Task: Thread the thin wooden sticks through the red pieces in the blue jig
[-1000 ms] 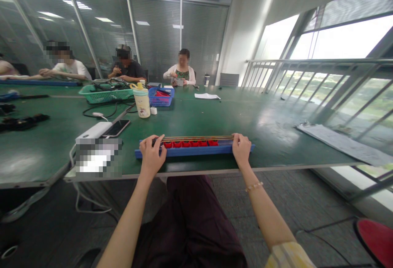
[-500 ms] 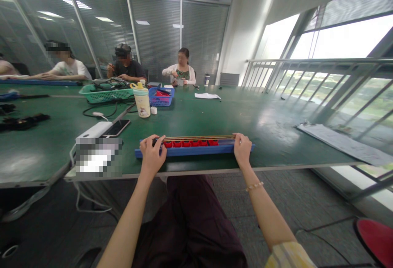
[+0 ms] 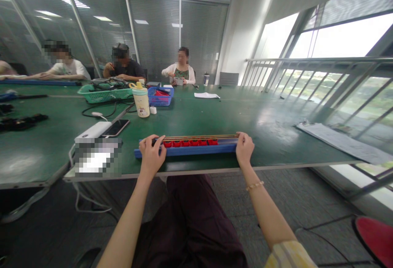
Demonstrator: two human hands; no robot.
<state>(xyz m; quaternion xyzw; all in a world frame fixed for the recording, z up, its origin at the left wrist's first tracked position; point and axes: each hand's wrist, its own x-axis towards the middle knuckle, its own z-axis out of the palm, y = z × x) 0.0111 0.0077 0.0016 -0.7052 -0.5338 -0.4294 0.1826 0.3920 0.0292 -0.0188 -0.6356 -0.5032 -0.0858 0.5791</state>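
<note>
A long blue tray lies along the near edge of the green table, with a row of several red pieces inside it. Thin brown strands run lengthwise above the red pieces, between my two hands. My left hand is closed at the tray's left end, thumb and fingertips around a small dark item whose kind I cannot make out. At the right end, my right hand pinches the strands' ends, its fingers curled over the tray's end.
To the left lie a white power bank, a phone and a blurred-out bright item. Farther back stand a cream cup, a green basket and a blue basket. A clipboard lies right. Several people sit across the table.
My right hand has shifted slightly right, toward the tray's end, and the visible strands reach farther right with it. My left hand and the tray stay in nearly the same place.
</note>
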